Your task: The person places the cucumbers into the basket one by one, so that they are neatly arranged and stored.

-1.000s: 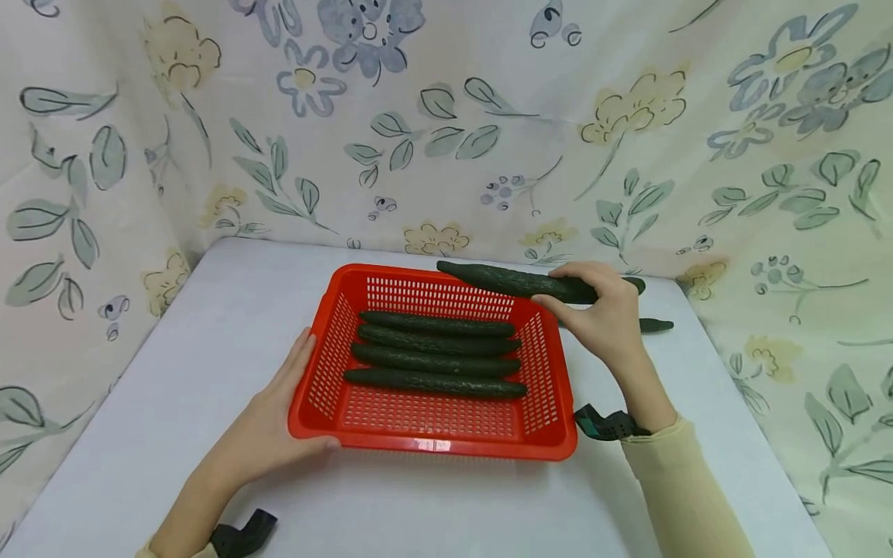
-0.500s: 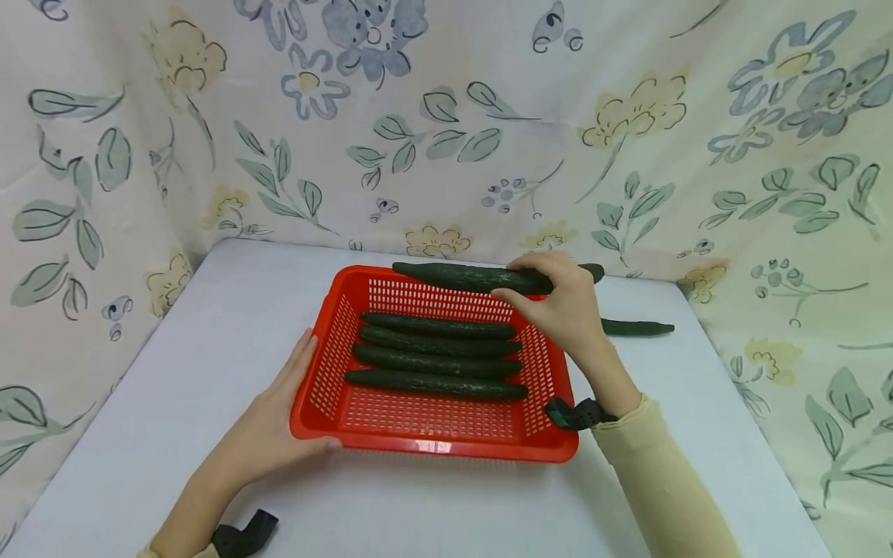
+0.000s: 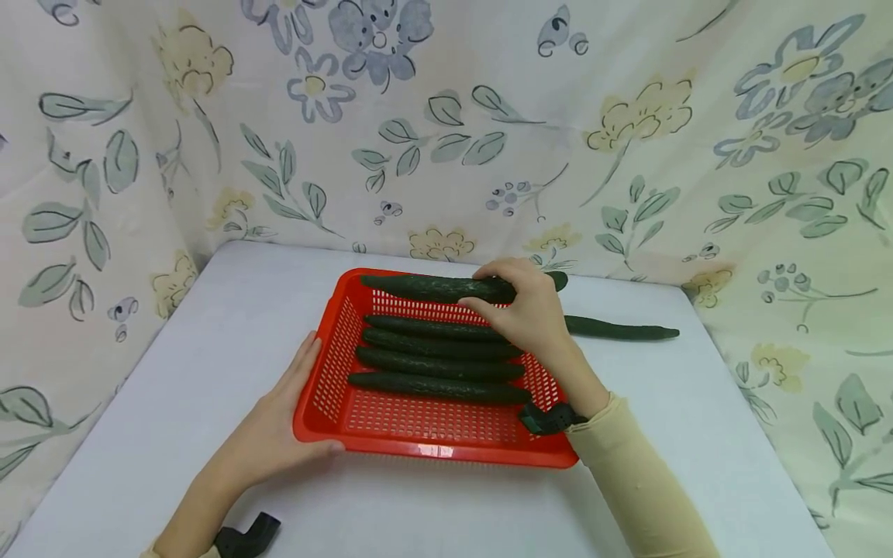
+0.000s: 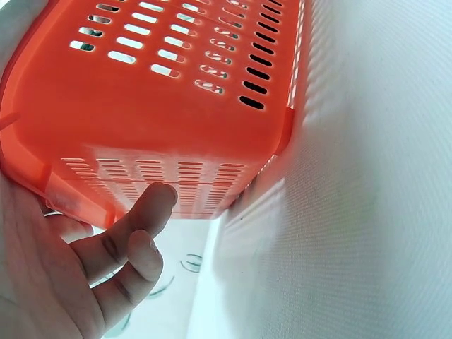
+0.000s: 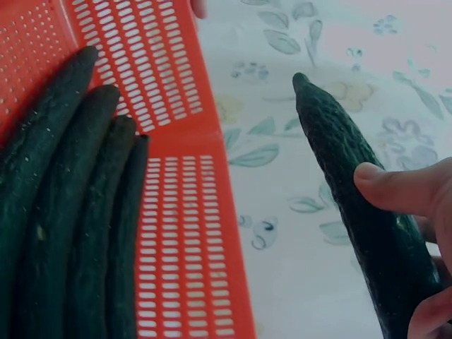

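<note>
A red perforated plastic basket (image 3: 446, 452) stands on the white table. Several dark green cucumbers (image 3: 439, 386) lie side by side across its floor. My right hand (image 3: 526, 306) holds another cucumber (image 3: 418, 288) roughly level over the basket's back rim; the right wrist view has the thumb and fingers around this cucumber (image 5: 346, 159), apart from the basket. At the basket's left front corner my left hand (image 3: 279, 426) grips the rim, thumb along the front and fingers at the left side. Bent fingertips (image 4: 146, 258) show under the rim in the left wrist view.
One more cucumber (image 3: 621, 329) lies on the table (image 3: 670, 434) right of the basket, partly hidden by my right hand. A floral curtain (image 3: 446, 170) closes off the back and sides. A black wrist strap (image 3: 551, 419) overlaps the basket's right front corner.
My right hand has carried its cucumber leftward, from the basket's right back corner to over its back part. The left hand and the basket have stayed in place.
</note>
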The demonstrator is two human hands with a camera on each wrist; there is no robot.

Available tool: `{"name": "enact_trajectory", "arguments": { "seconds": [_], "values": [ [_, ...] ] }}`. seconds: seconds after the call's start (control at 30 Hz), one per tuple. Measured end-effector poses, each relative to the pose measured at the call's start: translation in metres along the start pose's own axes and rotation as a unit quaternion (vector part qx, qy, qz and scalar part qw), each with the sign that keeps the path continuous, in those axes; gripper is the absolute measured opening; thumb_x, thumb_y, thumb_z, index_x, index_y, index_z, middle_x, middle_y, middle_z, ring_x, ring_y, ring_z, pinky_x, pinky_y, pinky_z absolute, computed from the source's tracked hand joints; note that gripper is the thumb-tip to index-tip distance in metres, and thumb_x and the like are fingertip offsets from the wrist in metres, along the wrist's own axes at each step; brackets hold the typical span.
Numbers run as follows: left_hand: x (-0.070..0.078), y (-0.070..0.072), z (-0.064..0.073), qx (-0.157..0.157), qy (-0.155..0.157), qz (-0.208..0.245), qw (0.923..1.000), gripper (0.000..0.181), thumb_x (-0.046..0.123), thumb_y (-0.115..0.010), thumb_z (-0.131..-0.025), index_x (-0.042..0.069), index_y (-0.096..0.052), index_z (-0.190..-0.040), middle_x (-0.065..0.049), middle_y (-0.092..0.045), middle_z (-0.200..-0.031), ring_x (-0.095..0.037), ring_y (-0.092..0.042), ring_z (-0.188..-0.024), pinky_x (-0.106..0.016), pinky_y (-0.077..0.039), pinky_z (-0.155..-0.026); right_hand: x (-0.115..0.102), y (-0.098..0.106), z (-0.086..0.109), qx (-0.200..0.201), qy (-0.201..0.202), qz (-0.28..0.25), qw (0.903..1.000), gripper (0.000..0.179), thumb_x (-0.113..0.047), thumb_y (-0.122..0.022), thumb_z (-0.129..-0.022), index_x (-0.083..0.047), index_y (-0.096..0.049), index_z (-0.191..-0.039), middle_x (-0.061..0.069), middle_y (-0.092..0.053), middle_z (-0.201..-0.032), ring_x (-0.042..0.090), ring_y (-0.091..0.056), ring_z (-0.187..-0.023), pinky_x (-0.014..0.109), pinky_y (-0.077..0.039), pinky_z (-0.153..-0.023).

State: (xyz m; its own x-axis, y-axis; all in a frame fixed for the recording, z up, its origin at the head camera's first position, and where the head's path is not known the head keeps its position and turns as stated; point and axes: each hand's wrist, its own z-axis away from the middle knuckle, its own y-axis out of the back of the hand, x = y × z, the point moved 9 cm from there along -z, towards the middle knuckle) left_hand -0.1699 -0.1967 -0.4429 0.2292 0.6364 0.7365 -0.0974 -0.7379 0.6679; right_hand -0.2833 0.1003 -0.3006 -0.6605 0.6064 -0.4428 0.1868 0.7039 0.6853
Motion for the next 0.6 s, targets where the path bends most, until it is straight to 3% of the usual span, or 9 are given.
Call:
{"name": "enact_trajectory", "arguments": {
  "seconds": [0.23,0.43,0.6],
  "values": [
    [-0.002,-0.001,-0.001,0.002,0.010,0.001,0.9999,0.136,0.056,-0.092,-0.073,0.031,-0.004,-0.172,0.002,-0.005,-0.180,-0.042,-0.042,-0.148,-0.058,-0.062,-0.091,0.001,-0.025,0.002,-0.072,-0.028,0.049,0.9958,0.036,-0.034,-0.093,-0.084,-0.011,-0.080,-0.109,0.004,-0.079,-0.112,0.026,-0.068,-0.109,0.046,-0.057,-0.096],
    [0.001,0.000,0.000,0.002,0.007,-0.004,1.0000,0.137,0.057,-0.092,-0.072,0.030,-0.003,-0.173,0.002,-0.005,-0.180,-0.043,-0.047,-0.144,-0.058,-0.062,-0.089,0.006,-0.046,0.006,-0.143,-0.054,0.084,0.9847,0.034,-0.037,-0.092,-0.084,-0.015,-0.080,-0.108,0.000,-0.079,-0.108,0.023,-0.069,-0.104,0.043,-0.059,-0.089],
    [0.000,0.000,0.001,0.004,0.004,-0.004,1.0000,0.138,0.055,-0.093,-0.072,0.031,-0.003,-0.172,0.004,-0.004,-0.180,-0.044,-0.047,-0.144,-0.059,-0.061,-0.090,0.002,-0.066,0.011,-0.205,-0.053,0.086,0.9736,0.033,-0.038,-0.091,-0.085,-0.016,-0.081,-0.107,-0.002,-0.079,-0.107,0.021,-0.070,-0.105,0.042,-0.060,-0.091]
  ]
}}
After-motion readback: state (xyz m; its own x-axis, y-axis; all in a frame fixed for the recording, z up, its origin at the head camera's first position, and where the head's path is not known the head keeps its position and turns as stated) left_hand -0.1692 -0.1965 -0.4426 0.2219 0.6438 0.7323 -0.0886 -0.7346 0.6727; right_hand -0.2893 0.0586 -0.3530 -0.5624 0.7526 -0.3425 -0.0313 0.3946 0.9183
